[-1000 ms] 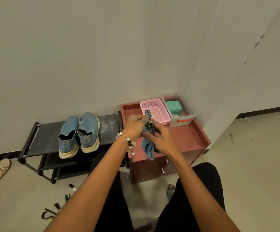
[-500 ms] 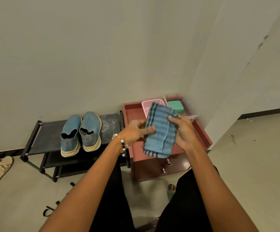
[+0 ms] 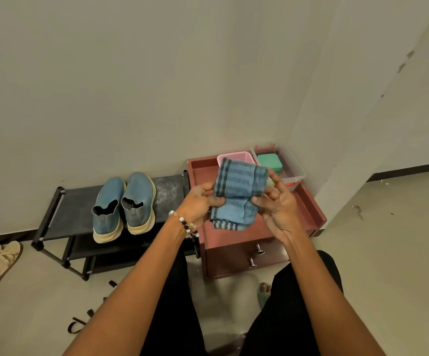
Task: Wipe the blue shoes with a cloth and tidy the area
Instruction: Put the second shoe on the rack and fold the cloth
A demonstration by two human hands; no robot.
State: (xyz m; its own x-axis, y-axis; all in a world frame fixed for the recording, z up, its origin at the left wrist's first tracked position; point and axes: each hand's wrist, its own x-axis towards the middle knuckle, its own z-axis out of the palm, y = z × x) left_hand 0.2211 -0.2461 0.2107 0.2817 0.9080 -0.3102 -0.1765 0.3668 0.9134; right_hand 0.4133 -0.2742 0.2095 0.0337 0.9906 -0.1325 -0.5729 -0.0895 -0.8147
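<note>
Two hands meet over the cabinet (image 3: 234, 240): our left hand (image 3: 203, 201) and right hand (image 3: 280, 204) each pinch a side of the cloth (image 3: 236, 194), fingers (image 3: 217, 200) closed on its folded waist, apparently to shape a pad for wiping. The cloth hangs with its long axis running away from us, striped end nearest. The shoes (image 3: 123, 201) wait side by side on the rack (image 3: 74, 214) to the left, well apart from the cloth, toes toward the wall, heels toward us, seemingly set there for easy reach.
</note>
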